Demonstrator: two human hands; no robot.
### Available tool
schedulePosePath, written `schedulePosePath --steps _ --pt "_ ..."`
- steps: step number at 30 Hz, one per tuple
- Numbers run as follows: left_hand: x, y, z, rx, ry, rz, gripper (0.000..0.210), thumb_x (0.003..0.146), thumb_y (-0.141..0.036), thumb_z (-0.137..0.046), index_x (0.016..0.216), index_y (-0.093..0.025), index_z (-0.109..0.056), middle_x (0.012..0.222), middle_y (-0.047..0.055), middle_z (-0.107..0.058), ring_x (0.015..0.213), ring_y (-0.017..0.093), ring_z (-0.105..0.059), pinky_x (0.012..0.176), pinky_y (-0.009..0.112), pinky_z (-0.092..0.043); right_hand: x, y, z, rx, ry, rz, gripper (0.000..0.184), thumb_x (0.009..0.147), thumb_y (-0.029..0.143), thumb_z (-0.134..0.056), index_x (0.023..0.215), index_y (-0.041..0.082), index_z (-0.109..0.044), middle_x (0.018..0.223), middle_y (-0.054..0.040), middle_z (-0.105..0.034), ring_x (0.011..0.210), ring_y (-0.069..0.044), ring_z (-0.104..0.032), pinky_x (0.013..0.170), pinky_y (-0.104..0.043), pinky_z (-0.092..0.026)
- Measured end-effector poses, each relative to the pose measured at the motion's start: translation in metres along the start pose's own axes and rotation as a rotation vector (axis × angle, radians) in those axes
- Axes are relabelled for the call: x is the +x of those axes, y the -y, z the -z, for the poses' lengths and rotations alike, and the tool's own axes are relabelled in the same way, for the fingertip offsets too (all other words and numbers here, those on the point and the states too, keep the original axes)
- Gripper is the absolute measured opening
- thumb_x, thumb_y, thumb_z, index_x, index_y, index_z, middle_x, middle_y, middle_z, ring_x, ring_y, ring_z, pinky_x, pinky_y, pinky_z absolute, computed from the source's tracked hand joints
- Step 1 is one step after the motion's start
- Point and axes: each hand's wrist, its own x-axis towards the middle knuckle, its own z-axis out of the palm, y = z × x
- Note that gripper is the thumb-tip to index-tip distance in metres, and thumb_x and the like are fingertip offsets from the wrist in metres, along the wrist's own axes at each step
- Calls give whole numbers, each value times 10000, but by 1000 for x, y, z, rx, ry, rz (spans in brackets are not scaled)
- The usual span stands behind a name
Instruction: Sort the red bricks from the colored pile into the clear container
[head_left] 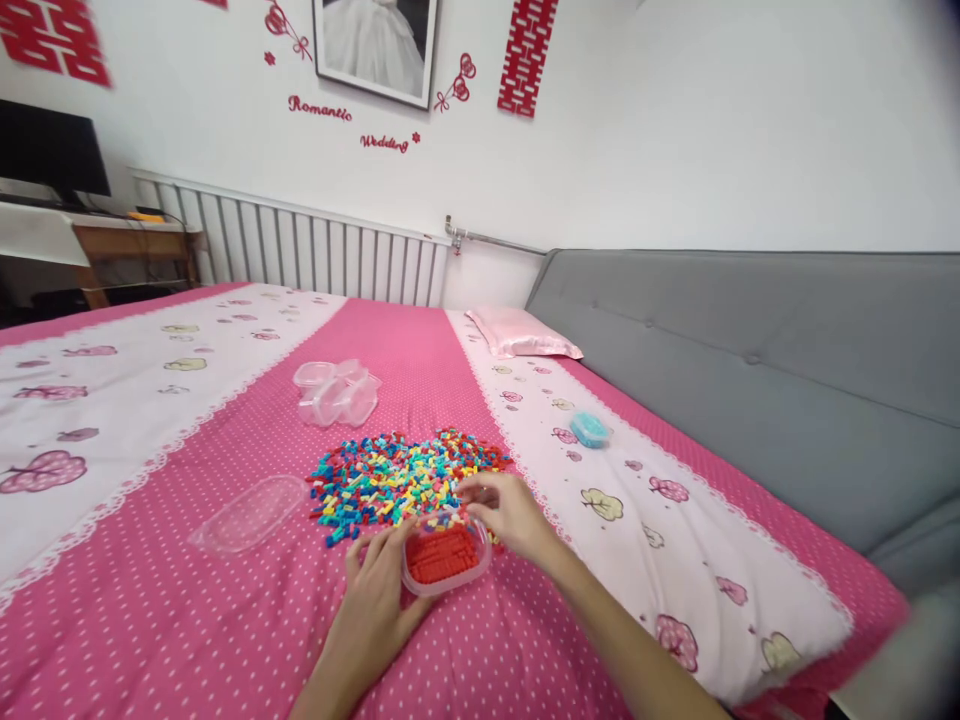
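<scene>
A small clear plastic container [444, 590] with red building bricks [441, 556] inside sits on the bed in front of me. My left hand [379, 592] grips it at the left side, fingers along the far rim and thumb at the near edge. Just over its far right corner is my right hand [510, 512], thumb and forefinger curled together; whatever lies between the fingertips is too small to make out. Beyond both hands spreads a pile of small mixed-colour bricks [397, 475] in blue, teal, yellow, red and white.
Left of the pile lies a clear plastic lid [255, 512]. Several clear empty containers [337, 392] are grouped farther back. To the right stands a closed container of light-blue pieces [589, 430]. A pink pillow [523, 332] rests near the grey headboard [720, 340].
</scene>
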Motion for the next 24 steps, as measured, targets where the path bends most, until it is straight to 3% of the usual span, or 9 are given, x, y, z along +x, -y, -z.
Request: schedulePosePath --steps 3,9,24 --pt "0 -1 0 4 -15 -17 626 911 -351 -655 1467 -229 -395 1325 133 -652 1199 328 -595 1069 505 -360 -14 17 -18 -167 17 -24 437 762 -46 -632 967 294 -815 885 2 -768 870 -202 -705 863 -315 -515" --pt "0 -2 0 4 1 -38 636 913 -348 -652 1479 -236 -384 1325 125 -655 1193 316 -595 1071 474 -348 -29 27 -32 -447 -73 -110 289 859 28 -682 930 269 -826 945 -88 -664 957 -258 -593 860 -332 -419" --pt "0 -4 0 -21 30 -21 646 909 -309 -665 1481 -223 -377 1303 116 -657 1197 316 -566 1064 473 -310 -26 30 -34 -633 5 -139 187 906 140 -732 932 310 -806 924 -60 -643 971 -260 -546 868 -333 -352"
